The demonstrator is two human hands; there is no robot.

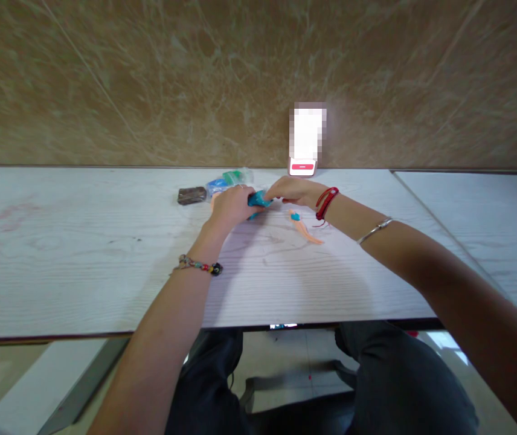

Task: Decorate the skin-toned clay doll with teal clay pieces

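Note:
My left hand (234, 204) is closed around a teal-blue packet of what looks like modelling clay (260, 198), just above the table. From the other side, my right hand (293, 191) pinches the packet's right end between thumb and fingers. On the table below my right hand lies a thin, curved peach-coloured clay piece (306, 231) with a small teal lump (295, 216) on its upper end. Part of another peach-coloured thing (214, 198) shows beside my left hand, which mostly hides it.
Behind my left hand sit a brown clay block in wrapping (191, 195), a blue packet (215, 186) and a green packet (233, 177). A lit phone (302, 168) leans against the marbled wall (159, 84). The pale wooden table (81, 260) has its front edge above my legs.

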